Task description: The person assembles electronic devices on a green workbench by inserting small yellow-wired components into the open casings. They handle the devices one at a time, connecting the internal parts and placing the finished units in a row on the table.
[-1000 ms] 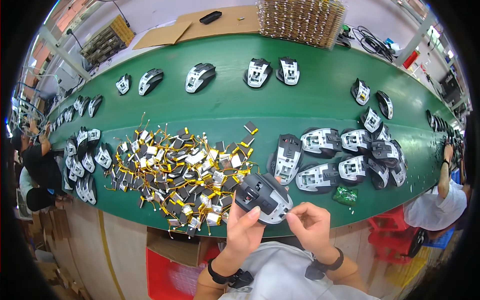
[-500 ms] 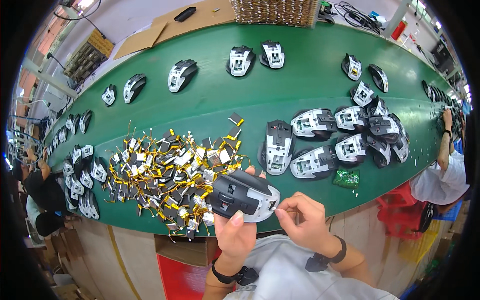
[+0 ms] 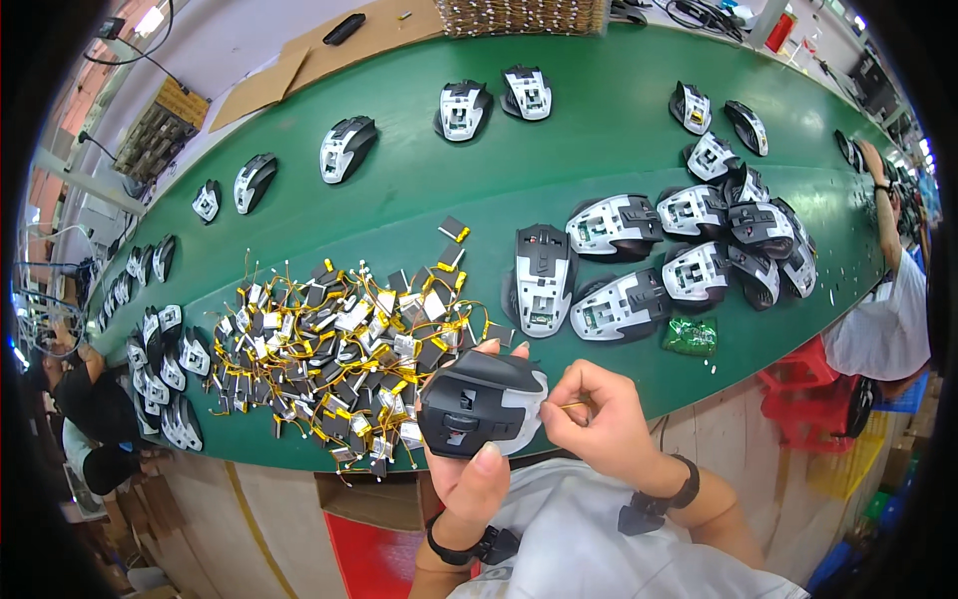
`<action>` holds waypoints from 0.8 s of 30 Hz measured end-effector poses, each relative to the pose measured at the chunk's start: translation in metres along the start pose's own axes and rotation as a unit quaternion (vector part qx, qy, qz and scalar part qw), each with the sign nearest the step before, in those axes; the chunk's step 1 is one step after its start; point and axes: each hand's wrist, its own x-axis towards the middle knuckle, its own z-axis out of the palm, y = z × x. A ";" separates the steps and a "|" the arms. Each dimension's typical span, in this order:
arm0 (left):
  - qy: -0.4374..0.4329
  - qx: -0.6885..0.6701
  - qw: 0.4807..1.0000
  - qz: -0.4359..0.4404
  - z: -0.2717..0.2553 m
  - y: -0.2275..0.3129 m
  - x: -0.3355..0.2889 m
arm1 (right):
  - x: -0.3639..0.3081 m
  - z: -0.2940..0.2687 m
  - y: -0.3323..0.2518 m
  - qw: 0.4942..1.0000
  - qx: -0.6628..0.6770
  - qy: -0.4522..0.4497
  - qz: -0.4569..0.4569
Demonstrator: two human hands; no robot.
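A black and white computer mouse [image 3: 484, 409] lies tilted in my left hand [image 3: 469, 484], whose thumb and fingers wrap round its sides. My right hand [image 3: 604, 424] is closed in a pinch at the mouse's white end. Between its thumb and forefinger shows a thin yellowish piece [image 3: 573, 404], too small to name surely. A heap of small flat batteries [image 3: 329, 349] with yellow ends and thin wires spreads on the green table [image 3: 399, 220], left of the held mouse. Just beyond my hands stands another mouse [image 3: 544, 285] with its top open.
More open mice [image 3: 624, 304] cluster at the right, beside a green packet [image 3: 691, 335]. A row of mice [image 3: 347, 150] runs along the far side. Another mouse group [image 3: 165, 369] sits left. A person's arm [image 3: 883, 215] reaches in at right; a woven basket [image 3: 519, 15] stands at the back.
The mouse has turned in my left hand, its white end now tilted further away from view. My right hand stays pinched beside it. My view has shifted slightly.
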 end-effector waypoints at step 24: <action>-0.013 -0.007 0.999 -0.038 0.002 -0.003 -0.002 | 0.000 -0.003 0.006 0.999 -0.022 0.021 -0.028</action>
